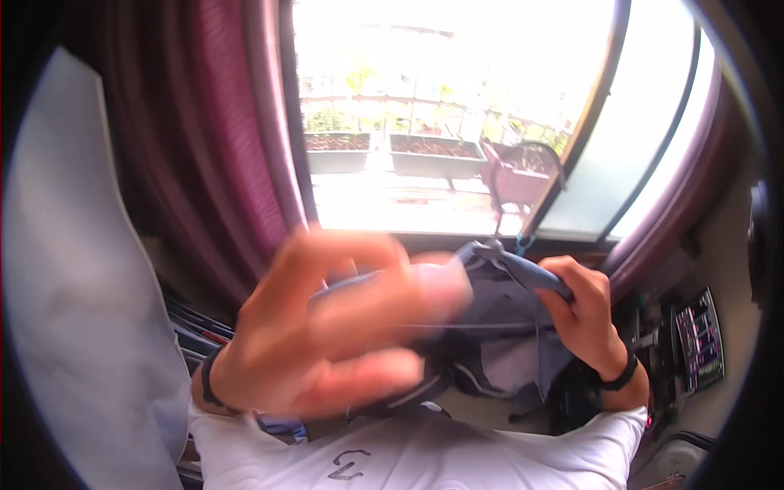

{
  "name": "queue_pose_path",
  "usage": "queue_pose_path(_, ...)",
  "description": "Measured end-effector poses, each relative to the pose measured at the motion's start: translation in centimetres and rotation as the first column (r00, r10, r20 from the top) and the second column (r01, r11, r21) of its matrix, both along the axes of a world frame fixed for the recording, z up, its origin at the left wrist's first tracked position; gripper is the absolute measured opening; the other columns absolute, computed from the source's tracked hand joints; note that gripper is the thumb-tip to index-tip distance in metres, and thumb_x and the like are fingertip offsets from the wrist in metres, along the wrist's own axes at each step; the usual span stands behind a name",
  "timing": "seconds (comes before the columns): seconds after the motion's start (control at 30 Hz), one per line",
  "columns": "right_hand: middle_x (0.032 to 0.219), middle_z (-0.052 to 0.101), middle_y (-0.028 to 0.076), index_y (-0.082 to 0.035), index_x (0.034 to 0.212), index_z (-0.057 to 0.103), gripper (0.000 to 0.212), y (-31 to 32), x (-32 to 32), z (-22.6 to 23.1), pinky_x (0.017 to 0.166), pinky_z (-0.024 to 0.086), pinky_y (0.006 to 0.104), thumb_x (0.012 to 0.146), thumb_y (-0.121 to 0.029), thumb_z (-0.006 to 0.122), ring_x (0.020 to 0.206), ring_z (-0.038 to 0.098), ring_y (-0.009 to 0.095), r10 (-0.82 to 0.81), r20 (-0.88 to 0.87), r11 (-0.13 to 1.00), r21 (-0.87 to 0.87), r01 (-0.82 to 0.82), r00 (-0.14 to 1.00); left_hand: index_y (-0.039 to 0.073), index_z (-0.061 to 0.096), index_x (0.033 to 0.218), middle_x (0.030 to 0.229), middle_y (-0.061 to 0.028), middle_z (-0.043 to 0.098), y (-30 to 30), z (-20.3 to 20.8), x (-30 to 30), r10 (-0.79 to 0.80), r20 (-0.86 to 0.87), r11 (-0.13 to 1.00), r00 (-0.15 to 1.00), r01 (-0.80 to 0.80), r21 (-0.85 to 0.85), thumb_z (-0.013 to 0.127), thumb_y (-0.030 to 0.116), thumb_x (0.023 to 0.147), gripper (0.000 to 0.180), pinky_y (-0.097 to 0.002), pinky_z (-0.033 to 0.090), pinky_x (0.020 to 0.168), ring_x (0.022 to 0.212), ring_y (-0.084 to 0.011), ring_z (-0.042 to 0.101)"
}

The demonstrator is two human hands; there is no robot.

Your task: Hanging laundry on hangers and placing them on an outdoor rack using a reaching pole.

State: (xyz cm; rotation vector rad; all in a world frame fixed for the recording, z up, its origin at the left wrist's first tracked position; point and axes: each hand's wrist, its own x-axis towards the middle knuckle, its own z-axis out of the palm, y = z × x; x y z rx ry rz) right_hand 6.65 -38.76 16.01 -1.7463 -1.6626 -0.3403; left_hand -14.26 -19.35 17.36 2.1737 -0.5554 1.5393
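A blue-grey cloth item with dark panels and thin pale piping [510,359], perhaps a jacket or a bag, hangs in front of me; I cannot tell which. Its upper right edge is gripped by my right hand [581,306], thumb on the near side and fingers curled over. Motion blurs my left hand [343,327], which is raised close in front of the cloth and covers its left part. Its thumb stands apart from the fingers, and nothing shows between them. A dark gathered part [490,247] tops the cloth, beside a small light-blue ring [524,242].
Behind the cloth is a bright window [441,73] with planters [435,155] outside. Purple curtains [237,114] hang on both sides. A large pale sheet-like surface [82,269] stands at left. On the right is a lit screen [701,339].
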Motion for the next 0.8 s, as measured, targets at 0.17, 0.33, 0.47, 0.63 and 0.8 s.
queue_pose_path(0.17, 0.069, 0.058, 0.013, 0.000, 0.090, 0.059, 0.016, -1.6, -1.0, -0.5, 0.051, 0.043, 0.0262, 0.075, 0.004, 0.065, 0.053, 0.056, 0.024, -0.033, -0.052, 0.996, -0.085, 0.029, 0.998, 0.014, 0.072, 0.095, 0.053, -0.0020, 0.047, -5.7, 0.4, -2.4, -0.569, 0.288, 0.742, 0.771, 0.631, -0.225, 0.061, 0.002, 0.081, 0.021, -0.0262, 0.022, 0.042, 0.038, -0.0099, 0.033)
queue_pose_path(0.33, 0.069, 0.059, 0.012, -0.001, 0.089, 0.060, 0.017, -0.7, -0.7, -2.9, 0.052, 0.043, 0.0253, 0.074, 0.003, 0.067, 0.055, 0.057, 0.021, -0.023, -0.127, 0.989, -0.146, 0.004, 0.992, 0.006, 0.068, 0.093, 0.055, -0.0053, 0.044, -3.7, 1.8, -3.9, -0.812, 0.010, 0.542, 0.583, 0.760, -0.359, 0.055, -0.007, 0.075, 0.026, -0.0303, 0.026, 0.043, 0.039, -0.0177, 0.035)
queue_pose_path(0.47, 0.069, 0.061, 0.013, 0.001, 0.090, 0.061, 0.015, 0.5, -0.8, -5.2, 0.053, 0.044, 0.0238, 0.076, 0.002, 0.067, 0.056, 0.060, 0.019, 0.035, -0.243, 0.979, -0.187, -0.082, 0.969, 0.006, 0.064, 0.086, 0.059, -0.0092, 0.051, -3.1, 1.8, -3.4, -0.857, -0.053, 0.507, 0.512, 0.821, -0.263, 0.056, -0.004, 0.079, 0.015, -0.0317, 0.032, 0.047, 0.044, -0.0189, 0.044)
queue_pose_path(0.63, 0.067, 0.062, 0.011, 0.001, 0.090, 0.061, 0.014, 0.7, -0.4, -8.8, 0.053, 0.044, 0.0226, 0.077, 0.002, 0.067, 0.055, 0.059, 0.015, -0.029, -0.381, 0.964, -0.255, -0.075, 0.924, 0.006, 0.059, 0.077, 0.064, -0.0141, 0.059, -0.2, -0.2, -1.9, -0.820, -0.108, 0.572, 0.562, 0.807, -0.146, 0.057, 0.001, 0.084, 0.009, -0.0335, 0.039, 0.052, 0.050, -0.0203, 0.055)
queue_pose_path(0.8, 0.067, 0.063, 0.011, 0.000, 0.090, 0.062, 0.013, 0.1, -1.4, -11.0, 0.052, 0.046, 0.0234, 0.079, -0.003, 0.068, 0.055, 0.060, 0.016, -0.017, -0.435, 0.952, -0.283, -0.119, 0.900, 0.003, 0.041, 0.134, 0.103, -0.0106, 0.065, 8.0, -3.8, 5.1, -0.306, -0.152, 0.818, 0.940, 0.177, -0.548, 0.055, 0.034, 0.092, 0.054, -0.0314, 0.046, 0.085, 0.096, -0.0183, 0.061)
